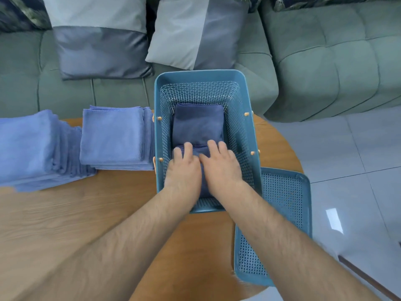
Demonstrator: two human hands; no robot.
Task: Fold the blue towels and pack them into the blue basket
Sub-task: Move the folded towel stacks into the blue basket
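The blue basket (pixel 158 118) stands on the round wooden table, its inside holding two folded blue towels. One folded towel (pixel 198 124) lies flat in the far half. A second folded towel (pixel 202 153) lies in the near half, mostly hidden under my hands. My left hand (pixel 183 170) and my right hand (pixel 221 168) rest palm down on it, side by side, fingers spread and pressing flat. Left of the basket sit a stack of folded blue towels (pixel 112 137) and a bigger, looser pile of blue towels (pixel 28 148).
The blue perforated basket lid (pixel 286 205) lies at the table's right edge, partly overhanging. The wooden table (pixel 86 213) stretches toward me. A green sofa (pixel 325 61) with two grey cushions (pixel 99 40) stands behind the table. Tiled floor (pixel 358 159) lies to the right.
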